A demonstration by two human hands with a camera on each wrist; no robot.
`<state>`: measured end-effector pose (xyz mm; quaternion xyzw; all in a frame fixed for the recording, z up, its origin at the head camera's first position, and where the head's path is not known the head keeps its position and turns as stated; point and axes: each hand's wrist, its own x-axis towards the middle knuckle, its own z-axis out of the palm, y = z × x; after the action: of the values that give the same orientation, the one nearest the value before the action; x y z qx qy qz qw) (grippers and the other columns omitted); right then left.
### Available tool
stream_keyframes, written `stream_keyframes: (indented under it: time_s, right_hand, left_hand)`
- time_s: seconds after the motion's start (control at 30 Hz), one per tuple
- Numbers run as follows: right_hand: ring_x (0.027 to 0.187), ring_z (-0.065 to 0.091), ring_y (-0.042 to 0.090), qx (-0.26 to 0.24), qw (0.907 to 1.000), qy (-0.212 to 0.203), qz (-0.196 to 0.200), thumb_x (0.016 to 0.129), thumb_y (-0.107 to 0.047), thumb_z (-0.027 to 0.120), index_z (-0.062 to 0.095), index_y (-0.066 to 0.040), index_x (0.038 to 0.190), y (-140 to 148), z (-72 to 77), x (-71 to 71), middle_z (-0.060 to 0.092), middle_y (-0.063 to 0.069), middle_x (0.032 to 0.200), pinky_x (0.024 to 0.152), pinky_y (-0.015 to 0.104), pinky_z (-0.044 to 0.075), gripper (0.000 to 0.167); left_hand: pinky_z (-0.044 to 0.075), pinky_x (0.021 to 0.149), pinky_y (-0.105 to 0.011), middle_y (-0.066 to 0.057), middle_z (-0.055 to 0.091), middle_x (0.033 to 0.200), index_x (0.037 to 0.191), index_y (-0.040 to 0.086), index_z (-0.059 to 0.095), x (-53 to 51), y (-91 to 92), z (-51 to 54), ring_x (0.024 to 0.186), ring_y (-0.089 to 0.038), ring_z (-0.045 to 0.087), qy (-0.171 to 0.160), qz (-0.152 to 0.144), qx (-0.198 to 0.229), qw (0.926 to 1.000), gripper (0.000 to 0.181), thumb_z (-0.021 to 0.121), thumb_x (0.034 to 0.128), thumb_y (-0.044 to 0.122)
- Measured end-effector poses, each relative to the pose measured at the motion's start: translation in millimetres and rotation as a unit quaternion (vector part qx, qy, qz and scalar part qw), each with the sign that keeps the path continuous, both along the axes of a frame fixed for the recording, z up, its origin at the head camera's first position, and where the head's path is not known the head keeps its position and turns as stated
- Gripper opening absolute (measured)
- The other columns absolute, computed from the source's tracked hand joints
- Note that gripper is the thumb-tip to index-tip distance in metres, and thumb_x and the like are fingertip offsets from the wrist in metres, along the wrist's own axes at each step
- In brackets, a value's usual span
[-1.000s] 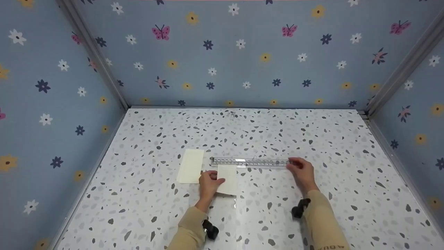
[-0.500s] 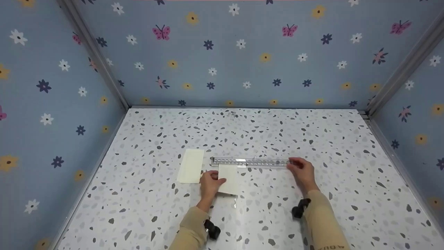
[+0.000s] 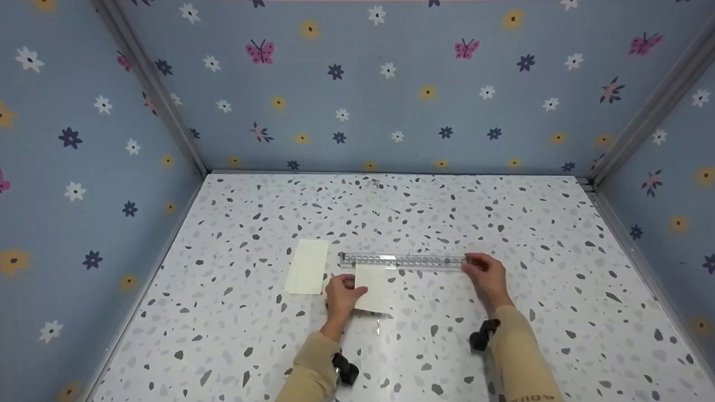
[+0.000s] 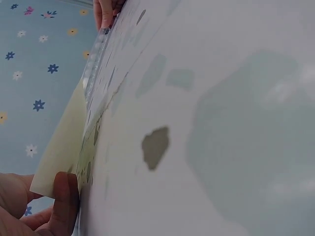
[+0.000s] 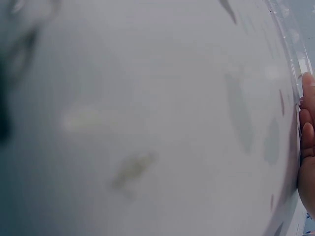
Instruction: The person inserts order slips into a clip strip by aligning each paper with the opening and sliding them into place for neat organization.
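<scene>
My left hand (image 3: 342,296) pinches a small pale yellow sheet of paper (image 3: 372,287) at its left edge, thumb on top. In the left wrist view the paper (image 4: 64,142) tilts up off the table between thumb and fingers. Its far edge lies along the near side of a clear plastic ruler (image 3: 413,261) with a row of round holes. At the ruler's right end, my right hand (image 3: 489,277) grips it between thumb and fingers. The right wrist view shows only part of that hand (image 5: 307,147) at the ruler's end.
More pale yellow paper (image 3: 308,268) lies flat left of the ruler. The speckled white tabletop (image 3: 447,218) is bounded by blue flowered walls (image 3: 391,84) at the back and both sides. A black wrist camera (image 3: 346,368) sits on the left sleeve.
My left hand has slid the sheet of paper slightly to the right along the ruler. The right hand, the ruler and the other paper have stayed in place.
</scene>
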<state>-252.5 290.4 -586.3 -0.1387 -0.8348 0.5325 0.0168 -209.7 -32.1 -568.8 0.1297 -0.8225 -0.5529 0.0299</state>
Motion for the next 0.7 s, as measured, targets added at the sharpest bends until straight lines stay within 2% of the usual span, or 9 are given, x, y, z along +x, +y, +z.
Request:
stream_keyframes:
  time_s: [0.27,0.47,0.7]
  right_hand:
    - [0.088,0.048,0.020,0.002,0.9995,0.030,0.013,0.078,-0.016,0.066,0.060,-0.010,0.110,-0.5,4.0,3.4,0.056,0.008,0.102,0.077,0.031,0.037,0.033]
    - [0.092,0.048,0.019,0.000,0.9999,0.006,0.013,0.079,-0.019,0.065,0.059,-0.013,0.112,-0.1,4.5,3.3,0.054,0.005,0.105,0.080,0.032,0.037,0.035]
    - [0.094,0.048,0.019,-0.013,0.9998,-0.009,0.007,0.078,-0.019,0.066,0.058,-0.014,0.112,-0.2,4.6,3.8,0.054,0.004,0.106,0.081,0.032,0.037,0.036]
  left_hand:
    - [0.046,0.061,-0.034,-0.009,0.062,0.073,0.092,-0.004,0.062,1.6,6.0,5.3,0.066,-0.019,0.058,-0.013,-0.003,0.001,0.9999,0.031,0.075,0.0654,0.004]
    - [0.045,0.065,-0.034,-0.011,0.063,0.074,0.091,-0.005,0.062,1.1,10.4,2.3,0.068,-0.020,0.059,0.001,-0.005,0.002,1.0000,0.031,0.076,0.0642,0.002]
    - [0.048,0.060,-0.030,-0.011,0.063,0.073,0.093,-0.006,0.062,1.8,16.7,1.7,0.066,-0.019,0.060,-0.001,-0.014,0.019,0.9997,0.031,0.074,0.0657,0.002]
